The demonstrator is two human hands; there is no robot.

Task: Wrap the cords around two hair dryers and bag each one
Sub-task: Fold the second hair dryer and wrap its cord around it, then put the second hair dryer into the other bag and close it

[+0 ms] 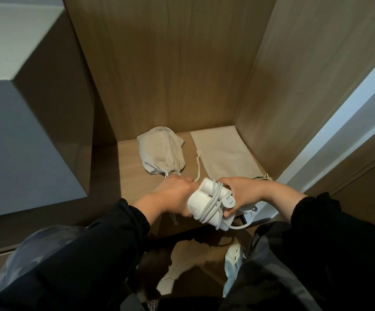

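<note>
Far left on the shelf (pixel 128 167), toward its back edge: a filled bag (pixel 161 153), drawstring cinched, neck turned to the front edge; judged as the first dryer done

Just in front of that neck: the left hand (pixel 175 196), fingers curled round one side of the hair dryer (pixel 201 202), held above the front edge of the shelf, about mid-width

Across the dryer: the cord (pixel 213 198), several turns lying side by side, one slack loop hanging off toward the front right

On the dryer's right side: the right hand (pixel 242 194), thumb and fingers gripping the wrapped body, with the plug (pixel 229 202) just at the fingertips

Behind that hand, flat in the back right corner of the shelf: the empty bag (pixel 224 153), gathered mouth toward the front edge

For the step in hand, judged as finishing the wrap:
- Hold the body firm with the left and draw the slack loop snug with the right
- Lay it beside the other turns rather than across them
- Tuck the plug under a turn so nothing springs loose
- Avoid hauling hard where the cord leaves the handle

Long axis of the dryer: from the back edge toward the front, the near end leaning a little right. One round end points back, between the two bags, and the turns of cord run much along that same line. Probably worth swinging that round end toward the empty bag's mouth before sliding in
</note>
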